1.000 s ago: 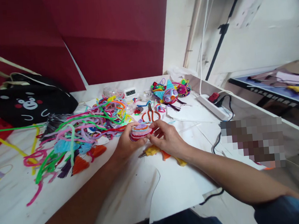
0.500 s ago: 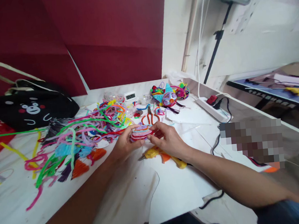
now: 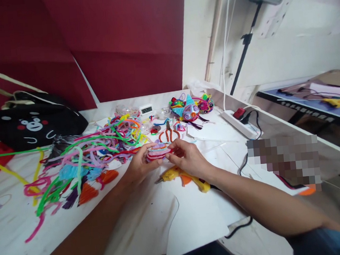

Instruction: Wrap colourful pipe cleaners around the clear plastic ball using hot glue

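Between my two hands is a small rounded craft piece (image 3: 158, 151), wrapped in pink, red, white and lilac pipe cleaner. My left hand (image 3: 141, 162) grips its left side with the fingers curled round it. The thumb and fingertips of my right hand (image 3: 187, 155) pinch its right side. A yellow glue gun (image 3: 172, 173) lies on the table just below my right hand, its nozzle pointing left. Beyond the craft piece, orange-handled pliers (image 3: 168, 133) rest with their handles apart.
Left of my hands spreads a tangled heap of pipe cleaners (image 3: 100, 149). Finished-looking colourful fish-like ornaments (image 3: 190, 112) stand at the back, near a small digital clock (image 3: 146, 110). A power strip (image 3: 241, 125) lies along the right edge. A black bag (image 3: 32, 123) sits at far left.
The view has shifted slightly, so everything appears a little further left. Both hands keep their hold on the craft piece, with no clear change of grip.
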Available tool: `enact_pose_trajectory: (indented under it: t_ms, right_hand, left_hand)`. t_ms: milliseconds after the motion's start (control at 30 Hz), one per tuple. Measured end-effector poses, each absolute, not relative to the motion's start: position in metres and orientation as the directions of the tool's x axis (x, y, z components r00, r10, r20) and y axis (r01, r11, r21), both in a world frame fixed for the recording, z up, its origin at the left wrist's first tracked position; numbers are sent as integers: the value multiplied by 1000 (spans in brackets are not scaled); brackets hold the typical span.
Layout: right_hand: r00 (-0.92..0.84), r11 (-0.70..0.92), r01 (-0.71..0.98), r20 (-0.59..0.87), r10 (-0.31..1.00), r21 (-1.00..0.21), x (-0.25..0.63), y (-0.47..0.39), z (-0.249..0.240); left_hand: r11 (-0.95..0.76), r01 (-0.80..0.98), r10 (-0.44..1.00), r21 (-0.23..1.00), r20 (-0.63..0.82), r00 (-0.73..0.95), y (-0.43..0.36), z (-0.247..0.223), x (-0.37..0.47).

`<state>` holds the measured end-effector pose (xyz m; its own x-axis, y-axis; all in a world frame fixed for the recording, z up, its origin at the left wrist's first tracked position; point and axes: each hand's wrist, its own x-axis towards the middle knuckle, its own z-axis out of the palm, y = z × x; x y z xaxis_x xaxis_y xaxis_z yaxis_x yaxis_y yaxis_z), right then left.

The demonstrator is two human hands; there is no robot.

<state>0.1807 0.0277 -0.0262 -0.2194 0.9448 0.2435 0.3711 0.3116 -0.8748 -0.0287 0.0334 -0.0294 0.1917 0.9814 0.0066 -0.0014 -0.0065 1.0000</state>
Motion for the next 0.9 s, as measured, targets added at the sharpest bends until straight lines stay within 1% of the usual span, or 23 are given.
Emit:
enact_pose_trajectory:
  t_ms: [267,433,600,900]
  right_hand:
    - [-194,255,276,206,959,-927,184,38,-30]
    - [-198,257,236,212,957,-937,186,41,-34]
    - [-204,264,221,220,954,-939,186,41,-36]
    - [-214,252,193,210,954,-948,187,41,-36]
  left_hand:
    - [50,1,950,999,-48,308,39,-31,-42]
    - [51,-6,932,999,-45,360,40,-33,-49]
    - [44,24,926,999,-50,374,42,-33,-52]
    - [-1,20,925,1000,-6,380,44,-36,-52]
